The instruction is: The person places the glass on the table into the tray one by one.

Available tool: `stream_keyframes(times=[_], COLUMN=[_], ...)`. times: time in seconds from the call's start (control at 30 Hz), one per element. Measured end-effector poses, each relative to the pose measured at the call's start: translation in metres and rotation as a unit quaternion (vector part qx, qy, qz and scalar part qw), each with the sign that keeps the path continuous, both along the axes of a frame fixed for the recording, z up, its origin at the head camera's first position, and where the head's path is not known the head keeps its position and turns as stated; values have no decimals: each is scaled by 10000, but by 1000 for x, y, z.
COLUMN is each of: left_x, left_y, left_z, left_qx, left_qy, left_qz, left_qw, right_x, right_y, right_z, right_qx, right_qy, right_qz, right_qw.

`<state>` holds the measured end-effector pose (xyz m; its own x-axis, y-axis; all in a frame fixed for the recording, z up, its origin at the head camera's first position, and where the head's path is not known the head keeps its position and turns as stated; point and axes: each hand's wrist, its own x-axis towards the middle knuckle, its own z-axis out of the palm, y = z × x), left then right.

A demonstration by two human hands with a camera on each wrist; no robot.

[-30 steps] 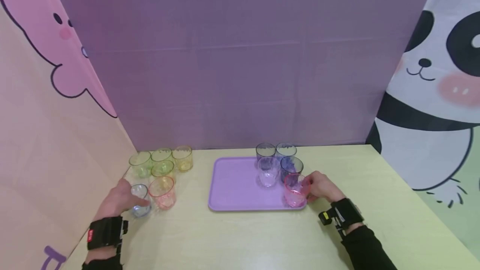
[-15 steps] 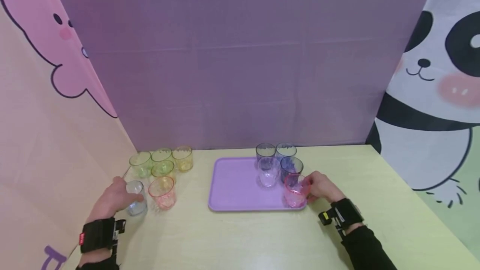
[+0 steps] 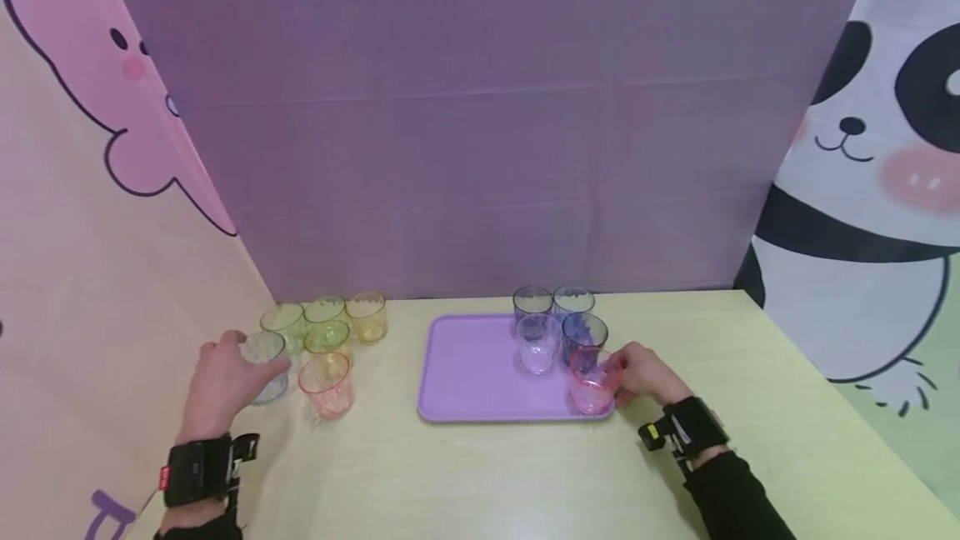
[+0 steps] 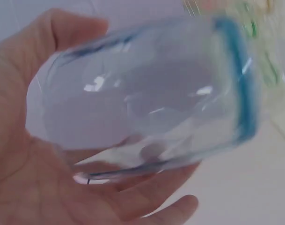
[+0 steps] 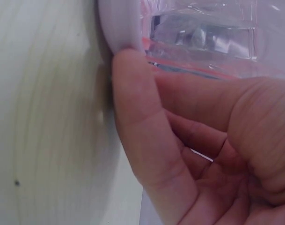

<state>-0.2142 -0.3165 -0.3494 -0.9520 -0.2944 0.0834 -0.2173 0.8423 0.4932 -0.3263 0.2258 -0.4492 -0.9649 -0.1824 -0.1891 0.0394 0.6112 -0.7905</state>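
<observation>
Between the left hand's (image 3: pixel 225 382) fingers (image 4: pixel 147 197): pale blue cup (image 3: pixel 264 365), gripped round the wall, tilted, apparently just off the counter (image 3: pixel 487 482). Just right of those fingers: orange cup (image 3: pixel 326 385), green and yellow cups (image 3: pixel 324 325) behind. Further right, purple tray (image 3: pixel 465 373). Right hand (image 3: pixel 645 375) fingers (image 5: pixel 142 131) wrap the pink cup (image 3: pixel 592 380) at the tray's near right corner. Looks like mid-transfer; next move likely needs a clear lift past the orange cup.

Clear glossy plastic cups (image 3: pixel 326 384), smooth matt lilac tray (image 3: pixel 468 373), pale wood-grain tabletop (image 3: pixel 480 473), cloth backdrop (image 3: pixel 480 123)
</observation>
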Motion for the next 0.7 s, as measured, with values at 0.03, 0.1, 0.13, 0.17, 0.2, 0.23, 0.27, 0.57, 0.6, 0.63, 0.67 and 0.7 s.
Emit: stream_keyframes(times=[0.03,0.1,0.13,0.17,0.2,0.23,0.27,0.57,0.6,0.63,0.67,0.7], left_x=[-1,-4,-6,-8,-9,-11,-13,-26,-27,-28,-30,-31], left_y=[2,7,9,11,13,15,17,40,44,47,51,54], left_z=[-1,-3,-4,-4,-5,-6,-7,-11,-12,-12,-13,-14], left_qx=[34,118,143,192,222,268,330,817,844,870,893,926], left_qy=[171,500,675,833,1000,1150,1286,2047,2084,2123,2177,2250], left_qz=[33,65,75,100,134,178,234,516,480,431,374,311], left_qw=[9998,9987,9976,9963,9946,9928,9909,9740,9732,9724,9712,9695], right_x=[0,0,0,0,-1,-1,-1,0,0,0,0,0], right_y=[0,0,0,0,0,0,0,0,0,0,0,0], right_z=[0,0,0,0,0,-1,-1,0,0,0,-1,-1], right_qx=[27,55,44,46,37,38,30,67,83,83,99,97], right_qy=[4,20,-2,5,0,-4,-17,-38,-28,-37,-37,-47], right_qz=[-1,11,-43,-40,-34,-25,-28,-52,-45,-58,-54,-66], right_qw=[10000,10000,10000,10000,10000,10000,10000,10000,10000,9999,9999,9999])
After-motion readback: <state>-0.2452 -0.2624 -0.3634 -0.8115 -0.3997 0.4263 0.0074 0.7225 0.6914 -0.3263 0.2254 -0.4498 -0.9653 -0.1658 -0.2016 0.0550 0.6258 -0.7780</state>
